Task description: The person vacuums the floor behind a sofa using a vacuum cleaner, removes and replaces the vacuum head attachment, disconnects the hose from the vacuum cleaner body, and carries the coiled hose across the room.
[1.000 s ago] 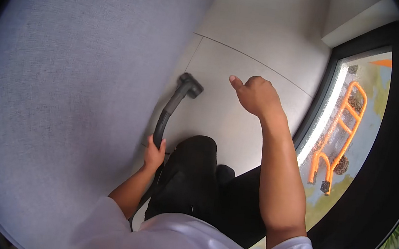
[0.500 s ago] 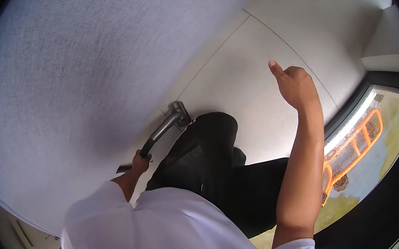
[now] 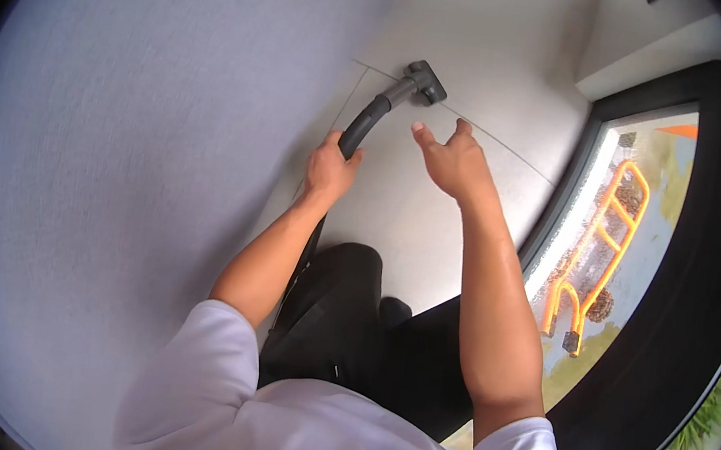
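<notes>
My left hand [image 3: 330,168] is wrapped round the black curved handle of a vacuum hose [image 3: 363,127]. At the hose's far end a dark grey floor nozzle [image 3: 426,82] rests on or just over the pale tiles, near a joint line. My right hand [image 3: 454,159] is held out over the floor to the right of the hose, touching nothing, thumb and a finger apart. The hose runs back past my left wrist beside my black-trousered leg.
A large grey-blue fabric surface [image 3: 146,156] fills the left side. On the right a dark-framed window [image 3: 559,203] shows an orange metal frame [image 3: 612,245] outside. Pale floor tiles [image 3: 501,81] lie ahead, with a white ledge [image 3: 656,54] at the upper right.
My left hand has pushed the hose and nozzle forward, away from my body, after a pull back towards my leg. My right hand's fingers have spread. The view swung and came back.
</notes>
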Available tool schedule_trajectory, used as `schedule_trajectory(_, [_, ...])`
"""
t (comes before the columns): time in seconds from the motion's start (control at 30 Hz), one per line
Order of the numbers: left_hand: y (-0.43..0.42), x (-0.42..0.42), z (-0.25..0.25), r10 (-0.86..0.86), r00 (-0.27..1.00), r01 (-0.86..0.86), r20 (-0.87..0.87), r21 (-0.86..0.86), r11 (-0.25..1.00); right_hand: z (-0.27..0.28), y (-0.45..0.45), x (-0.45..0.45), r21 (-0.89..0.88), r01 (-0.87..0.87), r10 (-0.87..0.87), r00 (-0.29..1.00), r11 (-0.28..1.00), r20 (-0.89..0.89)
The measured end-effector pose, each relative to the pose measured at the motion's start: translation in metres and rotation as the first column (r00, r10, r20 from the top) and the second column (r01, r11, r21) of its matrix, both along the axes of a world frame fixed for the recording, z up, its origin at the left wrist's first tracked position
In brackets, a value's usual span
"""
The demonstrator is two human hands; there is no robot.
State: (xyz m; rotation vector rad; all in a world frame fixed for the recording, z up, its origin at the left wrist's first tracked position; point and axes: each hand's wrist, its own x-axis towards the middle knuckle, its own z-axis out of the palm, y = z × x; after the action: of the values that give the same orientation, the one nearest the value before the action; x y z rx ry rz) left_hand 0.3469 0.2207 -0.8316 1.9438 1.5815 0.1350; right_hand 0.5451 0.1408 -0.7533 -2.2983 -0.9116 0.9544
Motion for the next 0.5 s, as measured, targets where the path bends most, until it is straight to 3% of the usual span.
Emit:
schedule_trajectory(0.03, [-0.015,-0.001,-0.010,-0.090,0.995,0.081,0.044,0.189,0.979,0.009,0.002,0.006,0.027,0.121,-0.116,0.981,0.992,-0.153])
schedule_trajectory(0.07, [-0.033,-0.001,-0.005,-0.154,0.985,0.128,0.084,0.255,0.958,0.000,0.007,0.018,0.013,0.257,-0.232,0.892,0.966,-0.388])
schedule_trajectory(0.1, [-0.041,0.000,-0.010,-0.213,0.974,0.181,0.077,0.297,0.938,-0.015,0.019,0.034,-0.036,0.388,-0.330,0.730,0.921,-0.598])
schedule_trajectory(0.17, [-0.068,-0.005,0.005,-0.311,0.950,0.276,0.028,0.392,0.878,0.010,0.021,0.041,-0.120,0.592,-0.441,0.434,0.797,-0.786])
schedule_trajectory(0.2, [-0.076,-0.006,0.013,-0.335,0.942,0.305,0.001,0.414,0.858,0.002,0.023,0.044,-0.152,0.647,-0.478,0.365,0.747,-0.799])
schedule_trajectory(0.37, [-0.095,0.004,0.042,-0.319,0.945,0.268,0.066,0.402,0.876,-0.005,0.033,0.028,-0.130,0.759,-0.590,0.374,0.638,-0.716])
schedule_trajectory(0.47, [-0.082,0.002,0.059,-0.339,0.937,0.290,0.089,0.344,0.893,-0.007,0.035,0.032,-0.077,0.781,-0.479,0.299,0.620,-0.825])
schedule_trajectory(0.5, [-0.082,0.007,0.073,-0.333,0.938,0.282,0.092,0.353,0.892,-0.009,0.037,0.032,-0.091,0.812,-0.366,0.157,0.577,-0.917])
